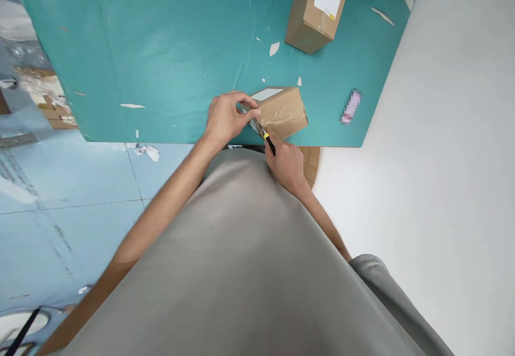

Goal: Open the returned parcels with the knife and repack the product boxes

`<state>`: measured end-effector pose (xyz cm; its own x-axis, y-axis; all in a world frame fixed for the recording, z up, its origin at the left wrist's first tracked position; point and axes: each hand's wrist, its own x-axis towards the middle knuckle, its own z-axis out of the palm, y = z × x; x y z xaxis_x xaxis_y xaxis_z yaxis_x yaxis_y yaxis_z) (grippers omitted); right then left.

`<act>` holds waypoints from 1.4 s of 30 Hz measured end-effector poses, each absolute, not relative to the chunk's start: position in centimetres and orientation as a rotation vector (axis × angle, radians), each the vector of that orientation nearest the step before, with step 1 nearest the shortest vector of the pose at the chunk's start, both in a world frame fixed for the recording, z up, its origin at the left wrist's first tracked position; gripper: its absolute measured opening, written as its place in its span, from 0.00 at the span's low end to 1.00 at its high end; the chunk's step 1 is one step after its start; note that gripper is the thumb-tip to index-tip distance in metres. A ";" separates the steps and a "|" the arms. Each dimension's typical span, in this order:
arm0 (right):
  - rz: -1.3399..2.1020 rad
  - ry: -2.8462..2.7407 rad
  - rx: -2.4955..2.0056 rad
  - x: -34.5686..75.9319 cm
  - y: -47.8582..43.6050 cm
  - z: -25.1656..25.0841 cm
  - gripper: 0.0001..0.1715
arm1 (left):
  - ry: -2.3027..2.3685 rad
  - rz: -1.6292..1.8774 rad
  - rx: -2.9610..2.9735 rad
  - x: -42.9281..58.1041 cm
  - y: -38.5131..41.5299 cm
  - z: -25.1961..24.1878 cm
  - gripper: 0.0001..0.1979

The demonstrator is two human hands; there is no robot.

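A small brown cardboard box (284,113) with clear tape and a white label lies near the front edge of the green table. My right hand (286,158) is closed round a cutter (269,142) with a black and yellow handle, its metal end at the box's left end. My left hand (228,116) has thumb and forefinger pinched at that same end, beside the metal tip. What sits between those fingertips is too small to make out.
A taller cardboard box (317,13) with a white label stands at the back right of the green table (161,50). Paper scraps (274,49) are scattered about. A blurred pink object (351,106) lies on the right. A white surface (442,157) borders the table.
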<state>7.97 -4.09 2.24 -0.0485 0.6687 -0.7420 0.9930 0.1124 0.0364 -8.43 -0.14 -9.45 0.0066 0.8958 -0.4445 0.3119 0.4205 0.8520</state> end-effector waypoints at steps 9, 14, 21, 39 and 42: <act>-0.608 1.636 1.632 5.3 -3.4 3.0 0.34 | 1.490 0.663 1.158 -8.8 0.2 -9.5 0.04; -0.576 1.683 1.566 5.7 -3.2 2.1 0.35 | 1.487 0.668 1.166 -9.0 0.0 -9.9 0.04; -0.579 1.635 1.507 7.7 -6.1 1.6 0.43 | 1.470 0.691 1.193 -8.5 -0.3 -10.7 0.04; -0.682 2.040 2.317 18.3 -2.5 -5.0 0.36 | 1.515 0.546 1.643 -8.7 -4.1 -13.4 0.37; -0.708 2.016 2.295 17.9 -3.2 -5.0 0.37 | 1.555 0.479 1.682 -8.4 -3.6 -14.2 0.40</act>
